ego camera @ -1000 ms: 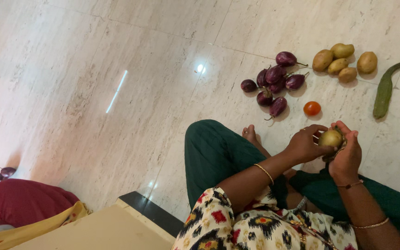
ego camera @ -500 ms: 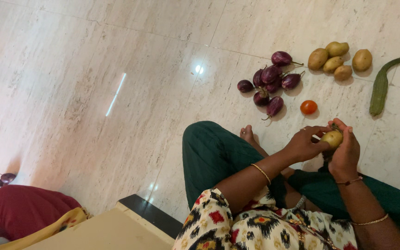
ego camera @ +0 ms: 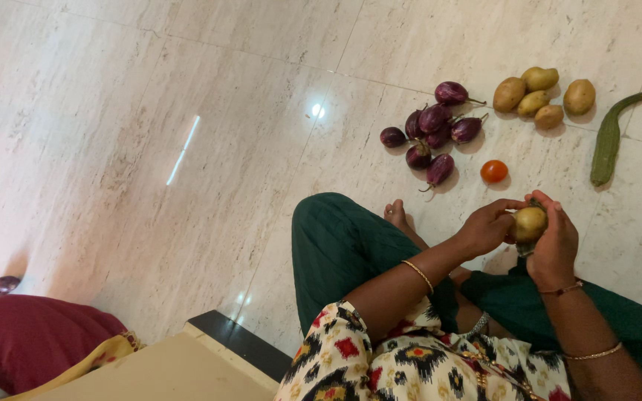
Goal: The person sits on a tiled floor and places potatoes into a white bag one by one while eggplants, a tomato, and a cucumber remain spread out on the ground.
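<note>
I sit cross-legged on a marble floor in green trousers. Both hands meet above my right knee around a yellow-brown potato [ego camera: 529, 221]. My left hand [ego camera: 487, 227] grips its left side with thumb and fingers. My right hand [ego camera: 555, 241] wraps its right side, and a dark tool, possibly a peeler, shows just under the potato; I cannot make it out clearly. Gold bangles sit on both wrists.
On the floor ahead lie several small purple aubergines [ego camera: 432, 130], a red tomato [ego camera: 493, 171], several potatoes [ego camera: 542, 95] and a long green gourd [ego camera: 608, 139]. At the lower left another person's red clothing [ego camera: 31, 338] shows, with aubergines [ego camera: 1, 285] beside it. A tan board [ego camera: 165, 367] lies near me.
My hands have turned the potato slightly and shifted a little up and to the left. The view has drifted; the vegetables on the floor have not moved.
</note>
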